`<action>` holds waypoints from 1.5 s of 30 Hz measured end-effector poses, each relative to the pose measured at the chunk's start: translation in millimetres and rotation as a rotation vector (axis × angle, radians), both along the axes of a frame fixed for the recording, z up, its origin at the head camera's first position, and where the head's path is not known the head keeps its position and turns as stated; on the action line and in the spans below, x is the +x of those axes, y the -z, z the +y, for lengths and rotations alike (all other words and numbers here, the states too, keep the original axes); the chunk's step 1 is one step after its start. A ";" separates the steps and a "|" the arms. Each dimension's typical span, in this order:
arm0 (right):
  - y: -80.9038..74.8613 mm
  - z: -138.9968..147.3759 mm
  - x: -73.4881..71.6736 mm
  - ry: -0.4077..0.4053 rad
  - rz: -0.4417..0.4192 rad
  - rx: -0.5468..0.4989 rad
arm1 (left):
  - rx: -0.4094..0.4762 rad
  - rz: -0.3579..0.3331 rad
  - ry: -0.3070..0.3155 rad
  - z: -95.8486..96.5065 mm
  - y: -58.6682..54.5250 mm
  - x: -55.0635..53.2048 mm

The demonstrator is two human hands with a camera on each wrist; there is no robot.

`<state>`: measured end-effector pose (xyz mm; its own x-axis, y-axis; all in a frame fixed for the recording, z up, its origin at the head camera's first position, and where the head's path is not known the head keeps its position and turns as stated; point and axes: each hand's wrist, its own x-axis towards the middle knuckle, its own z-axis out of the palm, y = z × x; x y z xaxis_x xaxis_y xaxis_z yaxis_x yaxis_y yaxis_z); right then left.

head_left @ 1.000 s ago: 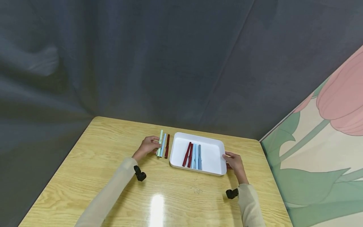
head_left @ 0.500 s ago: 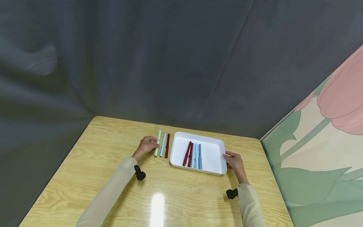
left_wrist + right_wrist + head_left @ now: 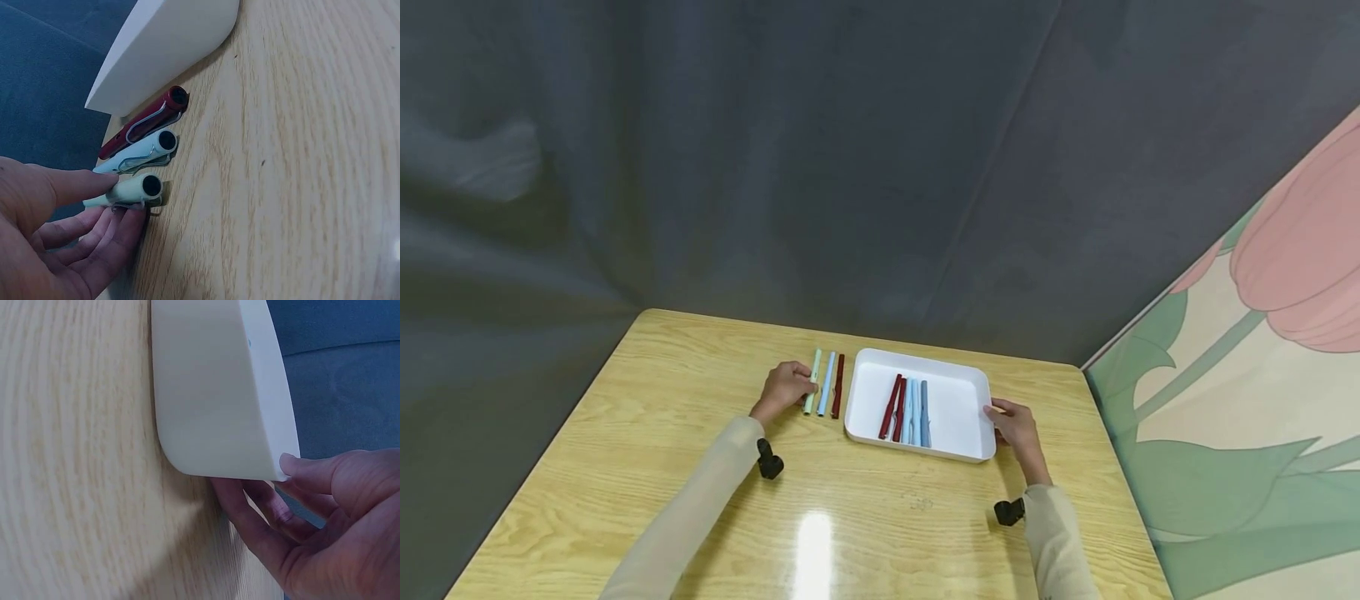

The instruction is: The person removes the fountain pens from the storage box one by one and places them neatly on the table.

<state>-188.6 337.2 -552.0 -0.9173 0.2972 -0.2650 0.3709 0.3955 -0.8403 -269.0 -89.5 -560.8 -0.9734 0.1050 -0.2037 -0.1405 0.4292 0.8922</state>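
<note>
My left hand (image 3: 784, 389) pinches a pale green pen (image 3: 134, 189) between thumb and fingers, low at the table surface. Beside it lie a light blue pen (image 3: 827, 385) and a dark red pen (image 3: 838, 387), roughly parallel, their clips showing in the left wrist view. At the right end of a white tray (image 3: 958, 379), my right hand (image 3: 1017, 423) grips the rim, thumb on top and fingers against the outer wall. Inside the tray lie dark red pens (image 3: 891, 407), light blue pens (image 3: 912, 412) and a grey-blue pen (image 3: 925, 414), side by side.
The wooden table (image 3: 880, 517) carries everything, its far edge close behind the tray. A dark curtain (image 3: 820, 167) hangs behind it. To the right stands a wall panel (image 3: 1225, 433) with a flower print.
My left hand has drawn the pale green pen left, away from the light blue pen, and lowered it to the table. The right hand keeps its grip on the tray.
</note>
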 end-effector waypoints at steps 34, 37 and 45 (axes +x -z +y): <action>-5.2 -1.2 -2.0 0.012 -0.029 -0.019 | -0.040 0.063 -0.042 -2.7 6.4 -0.7; -3.4 -0.2 -2.8 0.011 -0.028 -0.017 | -0.052 0.085 -0.044 -3.5 6.8 -1.4; -1.9 1.0 -2.4 0.002 -0.032 0.001 | -0.056 0.168 -0.037 -0.8 3.1 -0.8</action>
